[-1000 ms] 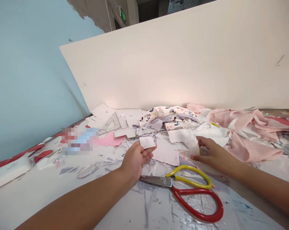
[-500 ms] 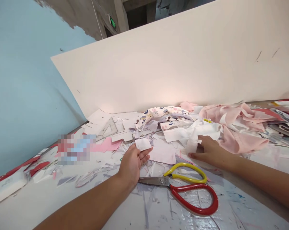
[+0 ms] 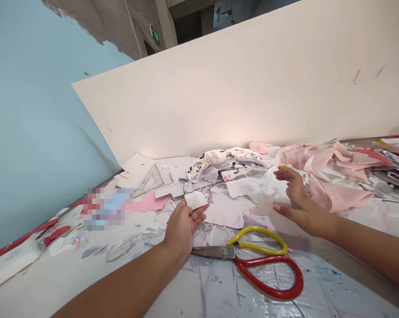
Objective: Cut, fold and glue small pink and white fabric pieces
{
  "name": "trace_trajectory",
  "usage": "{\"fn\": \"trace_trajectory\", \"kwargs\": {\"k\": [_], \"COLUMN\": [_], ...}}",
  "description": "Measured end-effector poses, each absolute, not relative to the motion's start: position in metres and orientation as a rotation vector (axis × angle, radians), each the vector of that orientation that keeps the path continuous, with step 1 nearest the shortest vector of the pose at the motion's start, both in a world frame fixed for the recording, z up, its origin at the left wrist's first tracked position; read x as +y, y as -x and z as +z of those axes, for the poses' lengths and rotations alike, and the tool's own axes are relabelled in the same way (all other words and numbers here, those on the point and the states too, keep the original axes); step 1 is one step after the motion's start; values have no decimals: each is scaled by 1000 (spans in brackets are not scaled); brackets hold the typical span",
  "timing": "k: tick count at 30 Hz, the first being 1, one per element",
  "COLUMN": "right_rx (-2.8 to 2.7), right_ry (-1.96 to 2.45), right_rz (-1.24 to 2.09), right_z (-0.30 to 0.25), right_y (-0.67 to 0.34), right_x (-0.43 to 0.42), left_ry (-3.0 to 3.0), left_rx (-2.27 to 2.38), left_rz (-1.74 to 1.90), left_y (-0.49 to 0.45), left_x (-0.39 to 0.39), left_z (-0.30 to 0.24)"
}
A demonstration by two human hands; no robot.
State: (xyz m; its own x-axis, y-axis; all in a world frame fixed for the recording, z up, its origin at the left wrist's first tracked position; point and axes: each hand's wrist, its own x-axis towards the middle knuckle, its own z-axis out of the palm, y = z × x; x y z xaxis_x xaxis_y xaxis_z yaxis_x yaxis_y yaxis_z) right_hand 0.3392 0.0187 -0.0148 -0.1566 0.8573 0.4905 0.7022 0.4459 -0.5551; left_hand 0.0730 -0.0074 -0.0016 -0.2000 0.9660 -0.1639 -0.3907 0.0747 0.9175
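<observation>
My left hand (image 3: pixel 183 225) holds a small white piece (image 3: pixel 196 200), paper or cloth, between thumb and fingers. Above the white cloth scraps (image 3: pixel 267 187), my right hand (image 3: pixel 297 203) is open, with thumb and fingers apart and nothing in it. Scissors with one yellow and one red handle (image 3: pixel 274 296) lie on the table between my arms, the blade tips partly behind my left wrist. A larger pale pink piece (image 3: pixel 224 212) lies flat just right of my left hand.
A folded floral cloth (image 3: pixel 232 154) rests at the back against a white board (image 3: pixel 239 88). Pink cloth (image 3: pixel 338 192) is heaped at the right. A clear set square (image 3: pixel 152 177), pink paper (image 3: pixel 151 201) and many offcuts cover the left side. A white box-like object (image 3: pixel 12 263) lies far left.
My right hand has let go of a white scrap and lifted slightly away to the right, its fingers spreading. My left hand still holds the small white piece in nearly the same place.
</observation>
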Motion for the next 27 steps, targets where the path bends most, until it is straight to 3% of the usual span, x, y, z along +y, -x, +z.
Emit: {"fn": "trace_trajectory", "kwargs": {"k": [7,10,12,16,22,27], "right_rx": [-1832,-2333,-2623,-2579,-2489,-2330], "right_ry": [840,567,772,1347,1647,1840], "right_rz": [-297,-223,-29,138,229,600], "right_z": [20,33,33,19,13,21], "right_y": [-328,-308,-285,-238,-209,-207], "right_x": [-1,-13,-15,-1,28,42], "left_ry": [-738,-754,-764,-767,-763,-773], "left_rx": [1095,1081,1072,1064,1058,1033], "left_rz": [1415,1412,1414,1432,1411,1406], "left_y": [-72,-71,-71,-70,-70,-68], "left_x": [-6,-5,-5,-7,-8,-9], "left_z": [-5,-7,-7,-6,-4,-6]}}
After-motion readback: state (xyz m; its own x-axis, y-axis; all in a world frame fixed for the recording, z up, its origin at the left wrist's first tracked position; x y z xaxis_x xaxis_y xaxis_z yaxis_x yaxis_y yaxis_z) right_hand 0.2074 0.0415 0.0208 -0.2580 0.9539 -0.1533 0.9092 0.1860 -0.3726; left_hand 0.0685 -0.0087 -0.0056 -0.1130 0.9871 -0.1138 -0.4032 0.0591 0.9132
